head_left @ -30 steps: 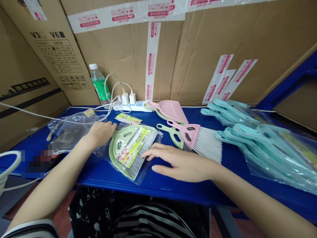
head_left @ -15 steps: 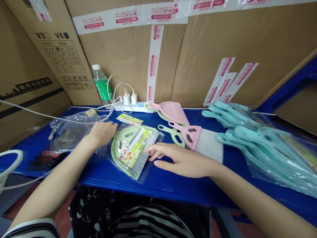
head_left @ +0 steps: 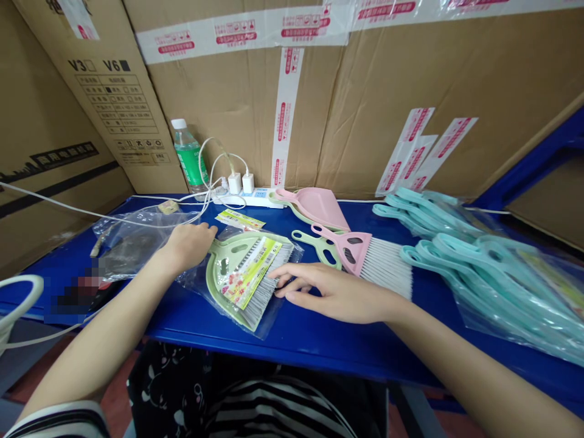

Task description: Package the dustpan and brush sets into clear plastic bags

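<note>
A light green dustpan (head_left: 215,272) lies in a clear plastic bag on the table, with a grey-bristled brush (head_left: 267,291) and a yellow-green flowered card (head_left: 250,275) over it. My left hand (head_left: 189,243) is closed around the handle end, which it hides. At the bag's right edge, my right hand (head_left: 335,293) is open, its loosely bent fingertips touching the bag beside the bristles. Just behind that hand lie a pink brush (head_left: 353,250) with white bristles and a green brush handle (head_left: 319,244). A pink dustpan (head_left: 322,207) rests on a green one farther back.
Bagged turquoise sets (head_left: 497,286) are piled on the right of the blue table (head_left: 292,340). Along the back stand a green-labelled bottle (head_left: 189,159) and a power strip (head_left: 255,198) with cables. Clear plastic bags (head_left: 137,243) lie left; cardboard (head_left: 219,91) walls the back.
The right thumb has drawn slightly closer to its fingers. My left hand and the bagged set have hardly moved; the whole view has shifted very slightly.
</note>
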Demonstrator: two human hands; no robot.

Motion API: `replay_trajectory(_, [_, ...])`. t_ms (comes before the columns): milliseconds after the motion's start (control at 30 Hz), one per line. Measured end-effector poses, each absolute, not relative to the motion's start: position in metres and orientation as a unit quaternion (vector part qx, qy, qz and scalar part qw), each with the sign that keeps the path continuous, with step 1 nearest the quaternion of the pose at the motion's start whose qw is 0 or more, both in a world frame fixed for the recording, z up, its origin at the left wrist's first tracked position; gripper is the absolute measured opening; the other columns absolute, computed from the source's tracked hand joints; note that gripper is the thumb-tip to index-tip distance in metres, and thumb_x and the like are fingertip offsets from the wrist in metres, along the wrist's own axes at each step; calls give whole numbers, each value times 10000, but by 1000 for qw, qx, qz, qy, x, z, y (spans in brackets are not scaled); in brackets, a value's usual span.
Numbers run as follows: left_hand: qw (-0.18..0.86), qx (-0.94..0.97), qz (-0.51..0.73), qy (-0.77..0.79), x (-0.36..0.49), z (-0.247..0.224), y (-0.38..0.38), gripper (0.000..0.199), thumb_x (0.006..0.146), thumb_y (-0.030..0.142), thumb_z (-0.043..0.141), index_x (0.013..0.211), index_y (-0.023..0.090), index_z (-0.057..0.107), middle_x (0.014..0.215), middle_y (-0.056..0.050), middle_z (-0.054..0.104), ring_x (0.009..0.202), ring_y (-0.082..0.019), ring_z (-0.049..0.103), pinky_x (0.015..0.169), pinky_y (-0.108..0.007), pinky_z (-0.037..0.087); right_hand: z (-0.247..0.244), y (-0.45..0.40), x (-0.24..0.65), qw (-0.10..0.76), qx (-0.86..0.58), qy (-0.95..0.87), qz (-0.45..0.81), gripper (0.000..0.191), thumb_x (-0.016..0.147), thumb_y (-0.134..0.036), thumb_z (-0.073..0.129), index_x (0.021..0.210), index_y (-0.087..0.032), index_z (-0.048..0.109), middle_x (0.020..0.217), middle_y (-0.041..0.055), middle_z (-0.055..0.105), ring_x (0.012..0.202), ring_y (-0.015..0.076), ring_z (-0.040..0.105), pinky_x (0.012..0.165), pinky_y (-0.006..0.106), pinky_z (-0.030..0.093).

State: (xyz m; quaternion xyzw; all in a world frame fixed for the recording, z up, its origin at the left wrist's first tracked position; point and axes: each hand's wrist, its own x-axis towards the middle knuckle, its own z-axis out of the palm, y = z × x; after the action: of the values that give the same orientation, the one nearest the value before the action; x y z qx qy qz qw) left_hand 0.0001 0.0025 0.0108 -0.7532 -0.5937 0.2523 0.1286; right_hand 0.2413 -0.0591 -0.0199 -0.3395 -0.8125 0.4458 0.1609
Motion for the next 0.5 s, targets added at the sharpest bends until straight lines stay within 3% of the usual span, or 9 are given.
replay_trajectory(500, [127,-747,244,-605,0,13,2,404,878,31,294,1176,124,550,1106,-168,650,1029,-297,654,807,-372,514,-20,-60,240,165,-360,-804,443,359,916,-188,499,1274,-186,525,1169,112,670,1029,193,663,865,343,521])
